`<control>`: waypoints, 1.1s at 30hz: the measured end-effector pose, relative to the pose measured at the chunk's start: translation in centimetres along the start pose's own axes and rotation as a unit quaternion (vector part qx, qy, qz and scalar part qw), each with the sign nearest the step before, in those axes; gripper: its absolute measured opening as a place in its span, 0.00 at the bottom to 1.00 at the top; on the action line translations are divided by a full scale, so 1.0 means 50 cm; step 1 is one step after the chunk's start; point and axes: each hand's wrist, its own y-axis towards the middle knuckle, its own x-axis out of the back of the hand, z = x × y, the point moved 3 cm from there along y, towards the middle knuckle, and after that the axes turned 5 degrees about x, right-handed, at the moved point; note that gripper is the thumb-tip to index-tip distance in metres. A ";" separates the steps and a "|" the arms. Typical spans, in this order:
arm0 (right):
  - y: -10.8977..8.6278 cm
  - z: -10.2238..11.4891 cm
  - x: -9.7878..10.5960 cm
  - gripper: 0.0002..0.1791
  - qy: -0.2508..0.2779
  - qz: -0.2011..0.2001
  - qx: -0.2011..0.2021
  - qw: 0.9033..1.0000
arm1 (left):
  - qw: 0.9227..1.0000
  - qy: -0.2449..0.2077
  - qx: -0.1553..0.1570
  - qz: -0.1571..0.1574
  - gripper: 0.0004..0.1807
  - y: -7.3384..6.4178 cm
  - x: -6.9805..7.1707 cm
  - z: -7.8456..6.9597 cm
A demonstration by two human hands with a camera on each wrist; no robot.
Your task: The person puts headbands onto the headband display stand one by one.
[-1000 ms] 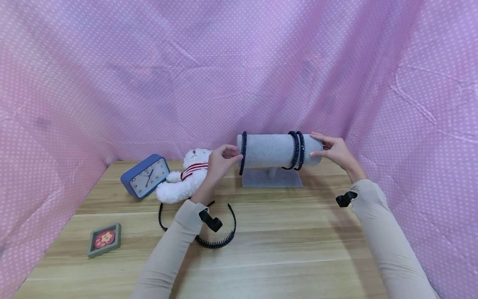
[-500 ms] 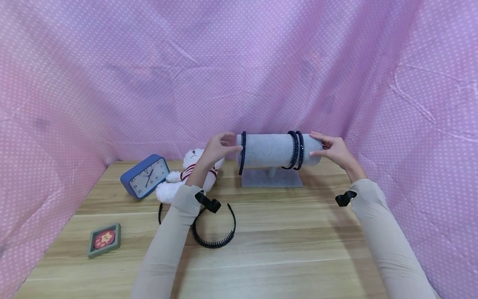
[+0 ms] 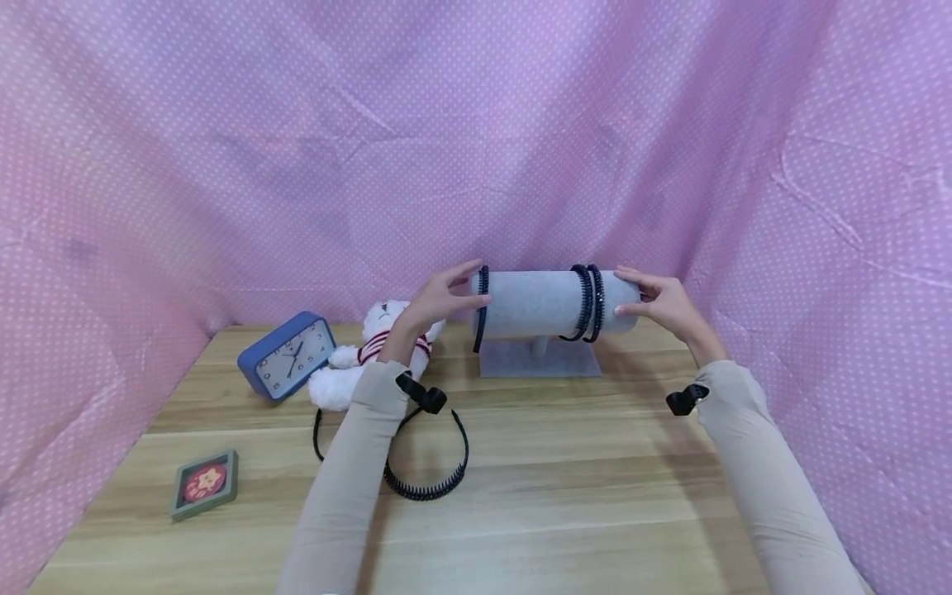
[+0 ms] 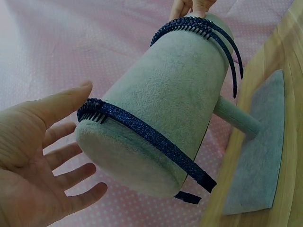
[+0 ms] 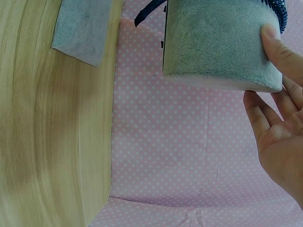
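A grey velvet headband stand (image 3: 530,302) has a horizontal roll on a post and a flat base. One dark blue glittery headband (image 4: 156,137) with comb teeth sits over its left end. Two more dark headbands (image 3: 583,302) hang side by side toward the right end. My left hand (image 3: 439,299) is spread at the left end; in the left wrist view its thumb lies at the headband's top and its other fingers fan out off the roll. My right hand (image 5: 284,142) grips the roll's right end, thumb on the surface, fingers around the end face.
A dark toothed headband (image 3: 424,493) lies on the wooden table (image 3: 565,496); a thin black band end (image 3: 317,430) shows left of my sleeve. A white plush bear (image 3: 387,326), blue clock (image 3: 290,359) and small framed picture (image 3: 204,483) are leftward. Pink dotted cloth (image 3: 476,149) encloses the table.
My left hand has moved off the headband to the left, then come back with its fingers spread wider and the thumb over the band. My right hand has kept its place.
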 end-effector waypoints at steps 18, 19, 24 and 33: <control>-0.001 0.004 -0.001 0.36 0.001 -0.006 0.003 1.000 | 0.999 0.011 0.015 0.034 0.39 0.015 0.005 0.002; -0.001 0.003 -0.001 0.36 0.002 -0.006 0.004 1.000 | 0.999 0.015 0.014 0.035 0.40 0.016 0.006 0.001; 0.001 -0.001 -0.001 0.36 0.010 -0.005 0.015 1.000 | 0.998 0.045 -0.016 0.040 0.41 0.017 0.006 -0.008; 0.002 -0.004 -0.001 0.36 0.016 -0.006 0.016 1.000 | 0.993 0.100 -0.055 0.006 0.41 0.007 -0.003 -0.025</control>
